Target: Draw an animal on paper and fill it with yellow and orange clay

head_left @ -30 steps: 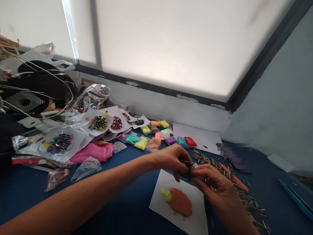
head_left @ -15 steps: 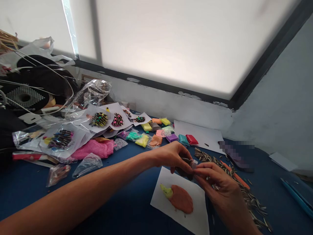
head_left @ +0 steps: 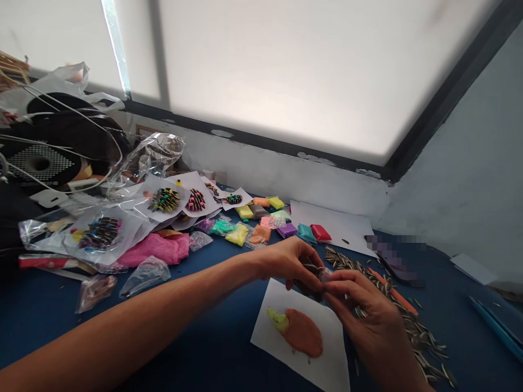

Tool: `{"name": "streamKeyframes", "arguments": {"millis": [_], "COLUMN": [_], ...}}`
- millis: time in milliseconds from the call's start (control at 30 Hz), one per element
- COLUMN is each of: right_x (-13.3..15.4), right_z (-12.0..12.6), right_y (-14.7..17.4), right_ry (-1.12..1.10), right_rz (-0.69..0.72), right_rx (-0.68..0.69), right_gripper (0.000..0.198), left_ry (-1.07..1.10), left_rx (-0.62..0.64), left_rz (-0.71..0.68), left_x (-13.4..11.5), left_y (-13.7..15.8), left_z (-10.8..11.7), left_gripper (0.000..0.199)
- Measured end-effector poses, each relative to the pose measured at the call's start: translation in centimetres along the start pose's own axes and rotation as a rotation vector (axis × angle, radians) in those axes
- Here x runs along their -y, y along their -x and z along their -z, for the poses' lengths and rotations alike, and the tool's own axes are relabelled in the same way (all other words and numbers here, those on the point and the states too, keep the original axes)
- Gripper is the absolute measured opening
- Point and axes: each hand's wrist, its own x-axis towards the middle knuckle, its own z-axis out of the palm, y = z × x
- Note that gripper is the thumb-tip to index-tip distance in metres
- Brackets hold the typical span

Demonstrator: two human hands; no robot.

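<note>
My left hand (head_left: 292, 262) curls its fingers round a small dark packet (head_left: 307, 289), partly hidden by those fingers. At the packet's right end, a clear plastic edge (head_left: 326, 274) is pinched between the fingertips of my right hand (head_left: 370, 313). Just below both hands lies a white paper (head_left: 327, 375). On it is a flattened orange-brown clay oval (head_left: 304, 333) with a pointed yellow-green clay piece (head_left: 278, 320) at its left and two short drawn legs beneath.
Striped sunflower seeds (head_left: 429, 343) spread along the right with an orange strip (head_left: 404, 301) among them. Wrapped clay blocks (head_left: 321, 233) line the back. Papers with seed-covered figures (head_left: 165, 200), a pink cloth (head_left: 157, 247) and plastic bags (head_left: 146, 275) crowd the left.
The clear plastic at the packet's end has shifted slightly between my fingertips. Both hands stay in nearly the same place.
</note>
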Motion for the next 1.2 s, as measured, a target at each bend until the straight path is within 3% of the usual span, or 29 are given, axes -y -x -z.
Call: {"name": "streamKeyframes", "arguments": {"millis": [300,567,733,867,967,1200], "right_x": [0.0,0.4,0.5,0.8,0.9,0.8], "right_z": [0.1,-0.5,-0.1,0.9,1.3,1.4], "right_y": [-0.1,0.3,0.1,-0.5,-0.8,-0.6], "right_ry": [0.036,0.039,0.006,-0.105,-0.213,-0.341], "right_rz": [0.036,0.053,-0.063,-0.230,-0.314,-0.394], "right_rx": [0.018,-0.076,-0.163,-0.225,-0.194,-0.047], "right_gripper": [0.017,0.011,0.009,0.021,0.031,0.023], "left_ry": [-0.048,-0.024,0.012,0.042,0.057,0.057], "left_rx": [-0.044,-0.067,-0.101,-0.126,-0.111,-0.134], "left_rz": [0.015,0.034,0.041,0.038,0.040,0.036], "left_x": [0.2,0.0,0.0,0.1,0.0,-0.4], "left_y": [-0.2,0.0,-0.3,-0.4,-0.3,-0.1], "left_z": [0.0,-0.4,-0.5,0.1,0.4,0.2], "left_gripper": [0.034,0.031,0.029,0.030,0.030,0.037]}}
